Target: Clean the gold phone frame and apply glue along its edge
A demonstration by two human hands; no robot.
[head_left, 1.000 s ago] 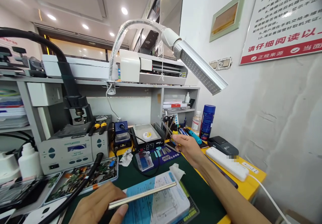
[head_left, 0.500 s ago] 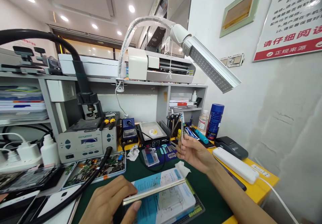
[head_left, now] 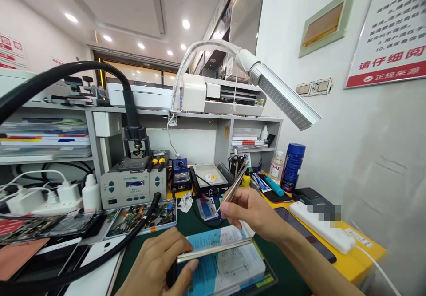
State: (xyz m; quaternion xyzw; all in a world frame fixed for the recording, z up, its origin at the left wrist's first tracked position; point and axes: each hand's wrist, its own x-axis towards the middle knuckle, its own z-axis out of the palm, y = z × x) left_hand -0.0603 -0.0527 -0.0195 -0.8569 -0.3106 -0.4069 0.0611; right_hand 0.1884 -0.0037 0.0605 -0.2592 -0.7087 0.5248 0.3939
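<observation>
Inspection at the work mat: flat device held on edge, tweezers readied

My left grip (head_left: 161, 257) is closed on the near-left end of a thin flat device (head_left: 216, 250), thumb on the near side and fingers on the far. The device is seen nearly edge-on, over a blue-and-white box (head_left: 241, 267); whether its lower edge touches the box I cannot tell. The box lies toward the near side of the green mat (head_left: 286, 273) on the yellow tabletop (head_left: 361, 265).

My right grip (head_left: 256, 211) pinches a pair of tweezers (head_left: 235, 186), slanted with the points down and to the left. The points appear slightly parted, stand on the far side of the device, clear of it, and carry nothing that I can make out.

Beyond, a small clear case (head_left: 207, 209) and a crumpled tissue (head_left: 185, 203) lie at the far side of the mat; a tray of loose parts (head_left: 146, 218) stands to the left, with a black hose (head_left: 146, 218) passing over it.

I judge the step in hand to be preparatory: device steadied, tweezers held ready, no contact made. In my assessment, the next move calls for a firm left hold, a light pinch on the right, and a controlled approach of the points
</observation>
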